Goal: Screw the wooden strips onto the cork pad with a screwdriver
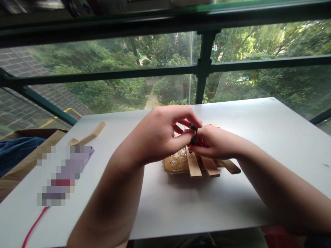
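My left hand (169, 132) reaches over the middle of the table, thumb and forefinger pinched on a small black piece (193, 133) whose kind I cannot make out. Against the right side of that piece, my right hand (208, 139) has its fingers curled closed; its grip is partly hidden. Beneath both hands lies a brown pad (173, 163) with a shiny, clear covering and small dark dots. Flat wooden slats rest across it: one slat (193, 166) at the left, another slat (210, 167) in the middle, and a third slat (230, 166) under my right wrist.
A bent wooden piece (89, 136) lies at the table's far left. Nearer me is a purple packet (77, 165), partly pixelated, with a red cord (36, 224). A cardboard box (55, 137) holding blue cloth stands left of the white table (160, 213). Green-framed windows (204, 65) rise behind.
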Demonstrator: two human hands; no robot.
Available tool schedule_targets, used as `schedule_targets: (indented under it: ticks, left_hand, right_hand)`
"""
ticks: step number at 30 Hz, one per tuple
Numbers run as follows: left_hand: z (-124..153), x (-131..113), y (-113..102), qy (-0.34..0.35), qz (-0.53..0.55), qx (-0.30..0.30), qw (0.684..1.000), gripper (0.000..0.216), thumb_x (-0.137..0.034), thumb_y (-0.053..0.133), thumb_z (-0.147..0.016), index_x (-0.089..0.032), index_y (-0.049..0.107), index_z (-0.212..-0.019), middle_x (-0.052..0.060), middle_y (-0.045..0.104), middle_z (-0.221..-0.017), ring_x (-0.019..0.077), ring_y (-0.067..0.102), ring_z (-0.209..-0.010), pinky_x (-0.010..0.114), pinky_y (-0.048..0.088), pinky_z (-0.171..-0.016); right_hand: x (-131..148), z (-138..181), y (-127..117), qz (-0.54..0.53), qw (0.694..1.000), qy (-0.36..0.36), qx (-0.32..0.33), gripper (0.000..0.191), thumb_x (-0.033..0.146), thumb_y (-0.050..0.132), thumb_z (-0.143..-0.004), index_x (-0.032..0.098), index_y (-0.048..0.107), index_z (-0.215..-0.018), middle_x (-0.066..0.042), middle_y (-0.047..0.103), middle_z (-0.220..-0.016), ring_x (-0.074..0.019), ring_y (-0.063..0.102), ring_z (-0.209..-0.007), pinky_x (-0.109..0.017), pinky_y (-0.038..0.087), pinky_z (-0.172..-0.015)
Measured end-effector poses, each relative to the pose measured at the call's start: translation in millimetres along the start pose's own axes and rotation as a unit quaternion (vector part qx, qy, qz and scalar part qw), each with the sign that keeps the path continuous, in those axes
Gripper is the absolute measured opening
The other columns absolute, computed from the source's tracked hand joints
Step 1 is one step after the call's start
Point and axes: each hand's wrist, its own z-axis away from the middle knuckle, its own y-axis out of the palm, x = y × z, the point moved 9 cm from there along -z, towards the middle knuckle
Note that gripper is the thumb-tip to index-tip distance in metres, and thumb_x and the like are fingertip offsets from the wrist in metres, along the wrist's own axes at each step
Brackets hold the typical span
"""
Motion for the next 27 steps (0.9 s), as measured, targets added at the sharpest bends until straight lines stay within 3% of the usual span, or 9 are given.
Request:
schedule_targets:
  ticks: [4, 8, 18, 23, 27]
  left_hand:
    - [0.8, 1.4, 0.9, -0.002, -0.003, 0.008, 1.0, 0.025, -0.007, 0.058, -0.08, -0.019, 0.067, -0.1, 0.001, 0.073, -0.102, 0.0124, 0.07, -0.09, 0.021, 0.061, -0.079]
    - [1.3, 0.8, 3.9, 0.001, 0.017, 0.029, 0.999, 0.027, -0.005, 0.057, -0.08, -0.019, 0.066, -0.101, 0.001, 0.072, -0.102, 0.0118, 0.07, -0.091, 0.021, 0.061, -0.079]
    - [0.0, -6.5, 3.1, 0.024, -0.021, 0.018, 0.999, 0.019, -0.013, 0.061, -0.084, -0.021, 0.067, -0.1, 0.001, 0.073, -0.099, 0.0119, 0.068, -0.088, 0.022, 0.056, -0.076]
    - [0.0, -7.8, 2.9, 0.028, -0.023, 0.022, 0.999, 0.016, -0.016, 0.063, -0.085, -0.021, 0.067, -0.1, 0.0, 0.072, -0.098, 0.0111, 0.067, -0.087, 0.022, 0.055, -0.075]
    - [-0.6, -7.4, 3.5, 0.027, -0.032, 0.024, 0.999, 0.015, -0.018, 0.064, -0.085, -0.021, 0.068, -0.099, 0.0, 0.072, -0.099, 0.0113, 0.067, -0.088, 0.023, 0.055, -0.075]
  right_hand:
    - [2.2, 0.4, 2.2, -0.02, 0.999, -0.018, 0.018, 0.005, 0.019, 0.053, -0.083, 0.019, 0.052, -0.078, 0.003, 0.057, -0.067, -0.009, 0.05, -0.058, -0.021, 0.036, -0.053]
    - [0.7, 0.4, 5.4, -0.028, 0.999, -0.02, 0.035, 0.006, 0.014, 0.052, -0.081, 0.018, 0.055, -0.077, 0.0, 0.06, -0.075, -0.0103, 0.051, -0.064, -0.022, 0.039, -0.059]
    - [0.1, -0.1, 5.7, 0.037, 0.999, -0.015, 0.018, 0.013, 0.027, 0.053, -0.086, 0.017, 0.056, -0.078, -0.004, 0.062, -0.08, -0.0137, 0.053, -0.066, -0.025, 0.038, -0.058]
    - [-1.3, -1.8, 7.3, 0.037, 0.999, -0.017, 0.023, 0.013, 0.029, 0.055, -0.088, 0.017, 0.061, -0.088, -0.008, 0.067, -0.09, -0.0197, 0.059, -0.084, -0.029, 0.044, -0.071]
    - [-3.8, -2.8, 9.0, 0.052, 0.998, -0.004, 0.027, 0.016, 0.031, 0.054, -0.088, 0.016, 0.061, -0.084, -0.01, 0.067, -0.099, -0.0205, 0.06, -0.084, -0.031, 0.044, -0.073]
